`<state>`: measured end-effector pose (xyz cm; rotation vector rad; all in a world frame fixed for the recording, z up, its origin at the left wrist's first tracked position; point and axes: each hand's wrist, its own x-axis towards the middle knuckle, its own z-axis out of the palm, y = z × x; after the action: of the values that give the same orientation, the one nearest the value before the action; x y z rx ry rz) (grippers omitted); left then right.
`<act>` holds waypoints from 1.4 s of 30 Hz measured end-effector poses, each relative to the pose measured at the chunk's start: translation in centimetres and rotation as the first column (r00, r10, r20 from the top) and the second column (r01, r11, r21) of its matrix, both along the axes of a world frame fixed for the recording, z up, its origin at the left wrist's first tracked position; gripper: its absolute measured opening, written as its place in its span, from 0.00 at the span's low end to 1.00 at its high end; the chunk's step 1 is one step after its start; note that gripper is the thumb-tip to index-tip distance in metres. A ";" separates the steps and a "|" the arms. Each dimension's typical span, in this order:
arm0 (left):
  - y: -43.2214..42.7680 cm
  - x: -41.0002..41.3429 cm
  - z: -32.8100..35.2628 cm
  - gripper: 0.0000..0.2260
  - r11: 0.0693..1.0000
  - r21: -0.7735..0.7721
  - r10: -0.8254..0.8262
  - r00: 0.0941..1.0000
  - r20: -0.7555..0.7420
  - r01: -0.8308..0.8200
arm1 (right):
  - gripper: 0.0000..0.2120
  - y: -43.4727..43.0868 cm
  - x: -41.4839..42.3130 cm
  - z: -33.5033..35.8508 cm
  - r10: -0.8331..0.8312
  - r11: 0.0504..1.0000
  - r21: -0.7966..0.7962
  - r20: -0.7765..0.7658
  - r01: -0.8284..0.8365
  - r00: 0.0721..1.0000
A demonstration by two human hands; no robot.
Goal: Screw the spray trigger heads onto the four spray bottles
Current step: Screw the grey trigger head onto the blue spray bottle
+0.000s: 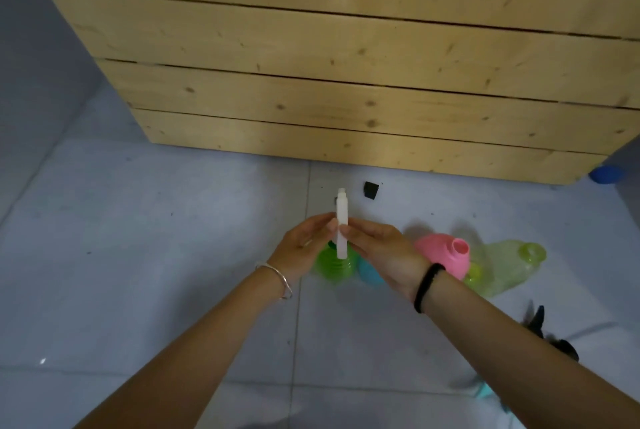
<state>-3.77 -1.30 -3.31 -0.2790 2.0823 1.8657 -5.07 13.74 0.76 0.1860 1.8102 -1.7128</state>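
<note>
A white spray trigger head [341, 221] stands over the mouth of a bright green bottle [334, 264] on the floor. My left hand [304, 247] and my right hand [381, 248] pinch the head from either side, fingertips touching it. Just right of the green bottle a blue bottle [369, 274] shows partly under my right hand. A pink bottle [445, 254] stands with its neck bare. Beside it a pale yellow-green bottle [509, 264] lies tilted, its mouth bare too.
A wooden plank crate [346, 65] rises close behind the bottles. On the grey tiled floor lie a small black piece [370, 190], a blue ball [606, 174] at the far right, and dark trigger parts [550, 335] beside my right forearm.
</note>
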 end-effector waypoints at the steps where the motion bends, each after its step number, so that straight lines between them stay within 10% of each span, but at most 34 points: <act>1: 0.1 -0.2 0.0 0.06 1.000 -0.013 -0.005 1.000 -0.009 0.005 | 0.15 0.2 -0.1 0.2 0.009 1.000 0.009 -0.011 -0.009 1.000; 11: 0.4 0.1 0.2 0.04 0.999 -0.048 -0.024 0.999 -0.021 0.023 | 0.12 5.9 -1.5 2.3 0.156 0.933 0.359 -0.435 0.012 0.887; 22: 1.2 0.0 0.1 0.05 0.997 -0.063 0.032 0.999 -0.038 -0.034 | 0.16 7.8 -0.7 -1.4 0.400 0.716 0.694 -0.322 -0.073 0.858; 35: 1.3 -0.9 3.3 0.28 0.957 -0.214 0.160 0.974 -0.161 -0.193 | 0.12 8.2 -0.4 -0.3 0.350 0.761 0.647 -0.474 0.050 0.808; 42: 7.0 0.0 7.3 0.30 0.957 -0.272 -0.228 0.846 -0.481 0.103 | 0.10 11.3 0.4 6.8 0.123 0.915 0.385 -0.556 0.123 0.822</act>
<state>-3.77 5.72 3.96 0.3834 2.5799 1.7132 -4.69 25.04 7.60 -0.1891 2.6073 -1.4557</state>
